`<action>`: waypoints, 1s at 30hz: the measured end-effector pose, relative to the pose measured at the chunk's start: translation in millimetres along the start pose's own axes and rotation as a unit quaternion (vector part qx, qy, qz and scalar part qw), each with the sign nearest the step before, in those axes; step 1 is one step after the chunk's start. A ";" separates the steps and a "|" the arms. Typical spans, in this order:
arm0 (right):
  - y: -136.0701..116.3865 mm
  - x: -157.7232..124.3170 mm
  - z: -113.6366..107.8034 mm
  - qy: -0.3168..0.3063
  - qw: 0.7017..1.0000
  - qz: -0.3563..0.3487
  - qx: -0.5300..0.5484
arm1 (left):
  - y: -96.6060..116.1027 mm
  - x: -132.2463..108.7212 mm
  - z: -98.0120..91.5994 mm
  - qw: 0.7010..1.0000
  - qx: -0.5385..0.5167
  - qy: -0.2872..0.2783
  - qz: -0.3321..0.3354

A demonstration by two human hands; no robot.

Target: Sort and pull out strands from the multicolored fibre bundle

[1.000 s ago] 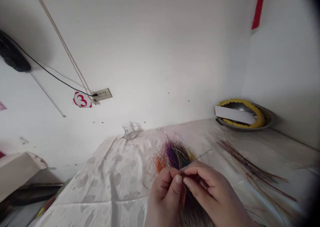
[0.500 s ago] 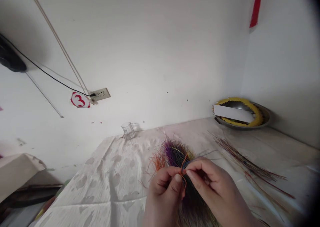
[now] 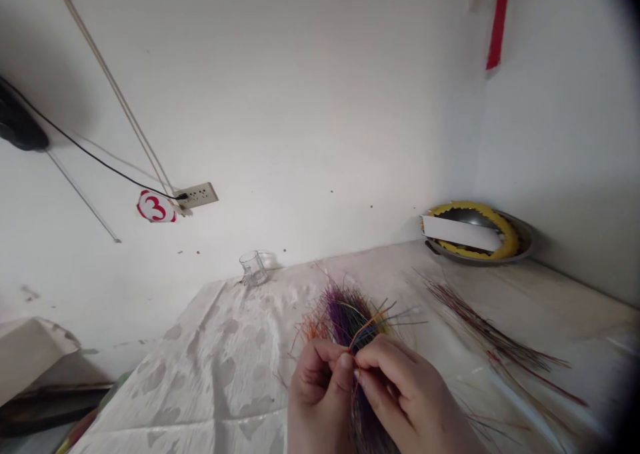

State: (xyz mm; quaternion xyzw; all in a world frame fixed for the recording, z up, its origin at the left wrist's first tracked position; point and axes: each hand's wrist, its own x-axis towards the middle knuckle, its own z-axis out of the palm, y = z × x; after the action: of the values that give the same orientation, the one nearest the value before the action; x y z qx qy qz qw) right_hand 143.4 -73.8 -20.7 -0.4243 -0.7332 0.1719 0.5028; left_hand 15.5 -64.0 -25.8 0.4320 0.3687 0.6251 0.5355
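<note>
Both hands are up close at the bottom middle of the view, working on a fat bunch of thin coloured strands (image 3: 347, 317), mostly purple and dark with orange and yellow ends fanning out. The left hand (image 3: 320, 387) and right hand (image 3: 405, 394) meet at the fingertips, curled into a tight pinch on the bunch, not spread at all. Hard to be sure from this angle, but the fingertips (image 3: 346, 362) seem to hold a few strands apart from the rest, with one orange strand (image 3: 367, 325) poking up past them. The pinch looks like it's there to stop those slipping back into the bunch. The bunch sits over a white cloth with a faint leaf print (image 3: 215, 374) laid on the surface, which probably makes the fibres easier to see. Off to the right, a looser spread of reddish strands (image 3: 493, 334) lies well apart, apparently kept clear of the hands. Farther back near the wall are a metal pan with a yellow serrated ring (image 3: 523, 241), a white paper strip (image 3: 460, 233) across it, and a small glass cup (image 3: 253, 269).
</note>
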 end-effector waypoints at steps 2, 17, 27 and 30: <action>0.3 -0.1 1.7 -0.003 1.000 0.003 0.004 | 0.6 0.9 -1.1 1.000 0.019 0.001 0.016; -2.4 2.9 -2.6 -0.025 0.997 0.065 0.026 | 4.0 -2.2 0.6 0.948 0.259 0.019 0.183; -7.5 4.3 -7.8 -0.036 0.996 0.076 0.016 | 9.1 0.8 -2.6 0.947 0.272 -0.024 0.170; -12.0 4.0 -11.2 -0.049 0.995 0.078 0.043 | 7.6 -0.7 -2.3 0.944 0.278 -0.018 0.178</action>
State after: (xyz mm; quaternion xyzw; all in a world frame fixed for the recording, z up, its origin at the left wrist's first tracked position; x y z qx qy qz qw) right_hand 147.3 -79.6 -5.3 -0.4494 -0.7133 0.2625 0.4695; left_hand 10.7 -66.0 -19.7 0.6333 0.4353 0.5749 0.2811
